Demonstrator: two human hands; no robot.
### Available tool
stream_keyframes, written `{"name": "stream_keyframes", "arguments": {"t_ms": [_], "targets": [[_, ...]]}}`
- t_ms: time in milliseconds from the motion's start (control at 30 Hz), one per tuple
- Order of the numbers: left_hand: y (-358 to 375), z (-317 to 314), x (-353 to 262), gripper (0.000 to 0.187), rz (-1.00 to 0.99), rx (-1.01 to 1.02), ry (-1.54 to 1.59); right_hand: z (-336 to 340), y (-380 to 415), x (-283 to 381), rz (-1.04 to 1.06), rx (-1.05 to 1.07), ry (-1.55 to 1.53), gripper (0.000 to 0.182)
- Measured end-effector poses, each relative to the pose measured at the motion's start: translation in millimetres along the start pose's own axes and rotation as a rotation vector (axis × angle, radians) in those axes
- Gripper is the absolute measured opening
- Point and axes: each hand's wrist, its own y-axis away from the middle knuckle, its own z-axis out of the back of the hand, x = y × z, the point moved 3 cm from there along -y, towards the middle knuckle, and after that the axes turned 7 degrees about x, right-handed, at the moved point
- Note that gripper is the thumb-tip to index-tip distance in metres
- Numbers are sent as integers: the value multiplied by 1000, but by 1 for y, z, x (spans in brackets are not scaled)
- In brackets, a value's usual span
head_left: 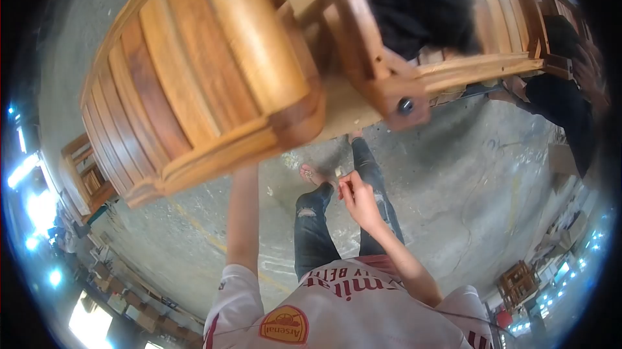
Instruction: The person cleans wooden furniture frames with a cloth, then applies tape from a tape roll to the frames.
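A slatted wooden piece of furniture (194,64), glossy brown with a curved frame, fills the upper left close to the camera. My left forearm (243,213) reaches up beneath its lower edge, and the hand itself is hidden behind the wood. Below the furniture, my right hand (358,201) is closed in a pinch in front of my legs. A small pale piece (338,172) shows at its fingertips, too small to name. To the right stands another wooden frame (405,99) with a dark round hole or plug in its end.
Black cloth or hair (418,9) lies across the slats of the second wooden piece. At the right edge is another person in a dark sleeve (564,99). A wooden chair or frame (518,282) stands lower right, and another wooden item (87,171) is at left on the concrete floor (453,180).
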Motion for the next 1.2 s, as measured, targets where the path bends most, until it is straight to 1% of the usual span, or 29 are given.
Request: {"name": "stream_keyframes", "arguments": {"t_ms": [100,167,200,267,333,367,400,467,533,633,733,833,867,900,1000,1067,1100,1133,1200], "targets": [[-37,-25,-23,27,-25,17,-78,28,-19,13,-41,56,-17,4],[-55,-40,-31,28,-24,18,-112,39,-30,11,-76,76,-30,7],[-64,-49,-32,29,-20,11,-129,42,-35,4,-52,95,8,5],[-81,-67,-11,29,-54,-26,-152,42,-39,-10,-7,140,77,17],[-96,-84,20,29,-105,-77,-171,59,-48,17,70,88,87,22],[-95,-85,18,28,-109,-88,-148,65,-51,28,106,62,93,24],[-94,-86,15,28,-113,-101,-125,68,-52,24,85,143,52,28],[-92,-86,9,27,-108,-116,-131,65,-52,12,-24,156,-189,31],[-92,-85,7,27,-92,-121,-188,62,-52,0,-79,178,-288,34],[-96,-85,10,25,-88,-72,-64,66,-54,1,-101,234,-251,37],[-94,-85,10,47,-134,-119,-269,75,-52,10,-106,273,-225,37],[-99,-74,4,82,69,-170,-208,86,-58,33,-12,235,-121,36],[-105,-67,-2,105,178,-96,-233,93,-59,49,37,189,-78,35],[-108,-62,-9,103,161,-79,-228,100,-62,63,86,142,-34,34],[-112,-59,-16,101,120,-19,-212,102,-60,39,8,224,70,22],[-115,-51,-10,103,115,6,-206,109,-57,38,-15,160,47,14],[-107,-47,-9,95,21,-72,-223,114,-54,41,-24,128,37,10],[-100,-41,-3,92,-24,-131,-206,119,-51,49,11,106,79,5],[-74,-30,10,86,-70,-215,-126,120,-39,44,-57,178,26,5]]}}
